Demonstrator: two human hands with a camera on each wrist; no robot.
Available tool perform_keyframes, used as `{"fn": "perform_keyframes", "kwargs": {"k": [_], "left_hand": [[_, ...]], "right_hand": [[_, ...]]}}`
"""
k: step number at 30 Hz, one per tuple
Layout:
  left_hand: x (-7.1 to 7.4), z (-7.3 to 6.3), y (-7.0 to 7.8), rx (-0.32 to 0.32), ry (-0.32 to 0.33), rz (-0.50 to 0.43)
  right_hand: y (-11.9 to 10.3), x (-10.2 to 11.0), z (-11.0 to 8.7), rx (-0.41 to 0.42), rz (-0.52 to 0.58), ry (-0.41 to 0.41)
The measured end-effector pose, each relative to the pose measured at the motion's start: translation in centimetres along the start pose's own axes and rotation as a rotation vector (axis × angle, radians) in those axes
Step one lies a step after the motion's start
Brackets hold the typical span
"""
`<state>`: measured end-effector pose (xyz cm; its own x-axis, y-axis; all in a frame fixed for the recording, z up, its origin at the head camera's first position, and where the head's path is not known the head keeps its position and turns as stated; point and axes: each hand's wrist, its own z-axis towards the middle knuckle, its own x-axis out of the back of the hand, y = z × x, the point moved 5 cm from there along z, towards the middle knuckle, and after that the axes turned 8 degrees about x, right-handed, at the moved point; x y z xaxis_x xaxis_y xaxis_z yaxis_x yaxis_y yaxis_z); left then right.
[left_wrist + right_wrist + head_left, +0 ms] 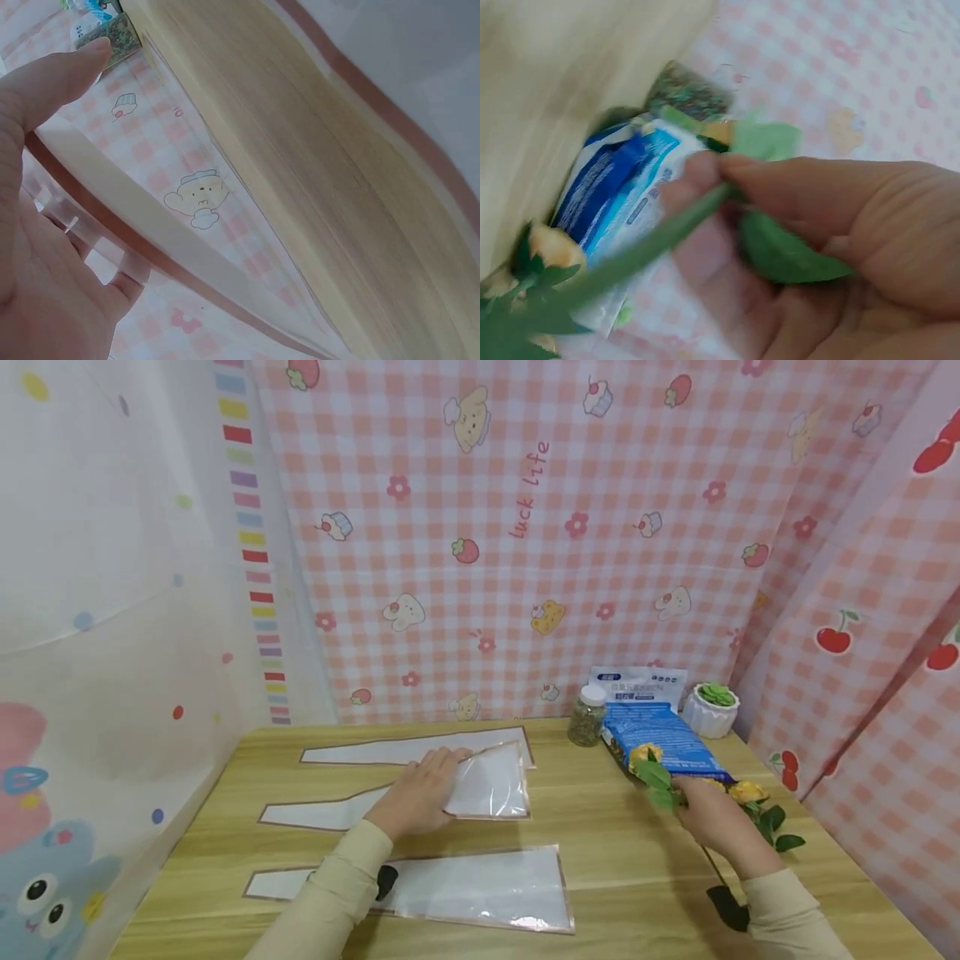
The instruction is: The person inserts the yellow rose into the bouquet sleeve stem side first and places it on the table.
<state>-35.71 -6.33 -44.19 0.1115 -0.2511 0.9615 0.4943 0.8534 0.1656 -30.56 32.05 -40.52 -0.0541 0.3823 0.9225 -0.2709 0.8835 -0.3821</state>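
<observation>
My left hand [427,789] holds the middle one of three long tapered flower sleeves [491,785], white and clear with a brown border. In the left wrist view, the sleeve's edge [112,217] runs between the thumb and the fingers, which show partly through the clear film. The sleeve's wide end is lifted off the table. Over at the right, my right hand [720,818] pinches the green stem [660,240] of a yellow rose [645,756] between thumb and fingertips. Its bloom points toward the back left, with green leaves [780,251] around the fingers.
Other flower sleeves lie behind [390,752] and in front [487,885]. More yellow roses [747,792] lie right of my right hand. Behind it are a blue and white bag [660,735], a jar [587,720] with a white lid and a succulent in a white pot [712,717].
</observation>
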Motion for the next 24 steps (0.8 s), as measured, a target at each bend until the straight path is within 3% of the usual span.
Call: {"fn": "perform_keyframes", "kwargs": {"k": [4,9,13,17,20,24], "left_hand": [[0.0,-0.1,0.1,-0.001,-0.006,0.018],[0.0,-0.2,0.1,0.001,-0.009,0.021],[0.0,-0.3,0.1,0.001,-0.018,0.016],[0.1,-0.3,0.2,-0.007,-0.014,0.01],[0.1,-0.2,0.3,-0.013,-0.009,0.013],[0.0,-0.2,0.4,-0.014,-0.005,0.009]], "right_hand": [[-1.6,1.4,0.5,0.012,0.071,0.131],[-3.1,3.4,0.8,0.027,0.22,0.361],[-3.8,4.0,0.9,0.036,0.612,0.546],[-4.4,4.0,1.0,0.104,1.038,0.781],[-4.7,3.8,1.4,0.133,1.222,0.914],[-5.1,2.7,2.3,0.122,1.357,0.946]]}}
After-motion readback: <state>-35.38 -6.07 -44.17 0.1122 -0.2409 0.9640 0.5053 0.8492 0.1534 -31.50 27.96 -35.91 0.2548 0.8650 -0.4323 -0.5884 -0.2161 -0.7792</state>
